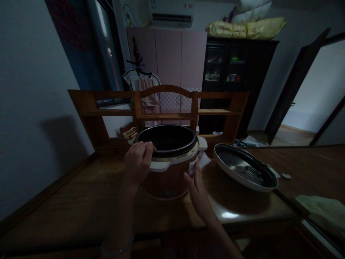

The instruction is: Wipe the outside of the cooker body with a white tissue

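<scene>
A round electric cooker (167, 183) with a brown body and a pale rim stands on the wooden desk (88, 198). Its top is uncovered, and the dark inner pot (172, 136) shows inside. My left hand (138, 160) is closed over the near left side of the cooker's rim, fingers curled at the edge. On the other side, my right hand (198, 192) presses a crumpled white tissue (203, 160) against the outer wall below the right handle (202, 143). The removed lid (246, 167) lies tilted to the right, its metal inner face up.
Behind the cooker rises a wooden shelf frame (167, 89). A small white object (286, 176) lies right of the lid, and a pale green cloth (323, 212) is at the lower right. A wall (48, 154) borders the desk's left side.
</scene>
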The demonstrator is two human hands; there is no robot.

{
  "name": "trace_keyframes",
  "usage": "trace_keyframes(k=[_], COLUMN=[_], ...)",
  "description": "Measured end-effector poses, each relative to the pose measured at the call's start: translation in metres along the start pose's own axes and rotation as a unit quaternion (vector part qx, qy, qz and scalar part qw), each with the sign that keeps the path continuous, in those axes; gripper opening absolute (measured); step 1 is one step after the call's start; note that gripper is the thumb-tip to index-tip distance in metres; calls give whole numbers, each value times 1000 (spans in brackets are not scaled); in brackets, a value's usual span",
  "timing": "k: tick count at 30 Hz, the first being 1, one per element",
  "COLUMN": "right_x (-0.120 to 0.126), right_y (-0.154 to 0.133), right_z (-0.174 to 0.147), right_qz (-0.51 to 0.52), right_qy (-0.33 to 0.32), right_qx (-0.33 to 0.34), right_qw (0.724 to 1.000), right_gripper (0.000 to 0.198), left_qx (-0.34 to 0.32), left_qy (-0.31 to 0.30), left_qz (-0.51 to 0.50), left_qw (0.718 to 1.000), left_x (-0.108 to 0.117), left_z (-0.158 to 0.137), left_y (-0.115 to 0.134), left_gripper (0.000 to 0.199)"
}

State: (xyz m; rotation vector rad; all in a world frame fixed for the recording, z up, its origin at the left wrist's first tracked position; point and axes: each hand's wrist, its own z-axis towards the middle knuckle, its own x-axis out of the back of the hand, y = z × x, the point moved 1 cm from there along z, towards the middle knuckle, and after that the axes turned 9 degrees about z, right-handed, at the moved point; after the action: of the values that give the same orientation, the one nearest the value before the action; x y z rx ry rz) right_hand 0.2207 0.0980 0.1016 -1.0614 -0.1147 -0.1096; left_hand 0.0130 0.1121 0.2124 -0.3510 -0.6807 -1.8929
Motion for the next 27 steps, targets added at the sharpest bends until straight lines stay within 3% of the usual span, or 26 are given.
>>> trace_keyframes(k=[10, 20, 27], right_x=[19, 6, 8], right_y=[12, 36, 5], right_z=[50, 23, 30], right_qz=[216, 197, 149], right_qy=[34, 64, 54], right_qx=[-68, -136, -45], right_qw=[973, 969, 986], right_gripper=[76, 87, 79], left_qx=[6, 4, 5], left_qy=[-6, -3, -7], left_qz=[3, 7, -1], left_qw=[1000, 1000, 1000], left_x=[-2, -1, -1], left_z=[0, 0, 0], left_y=[-1, -1, -1], left_gripper=[41, 42, 42])
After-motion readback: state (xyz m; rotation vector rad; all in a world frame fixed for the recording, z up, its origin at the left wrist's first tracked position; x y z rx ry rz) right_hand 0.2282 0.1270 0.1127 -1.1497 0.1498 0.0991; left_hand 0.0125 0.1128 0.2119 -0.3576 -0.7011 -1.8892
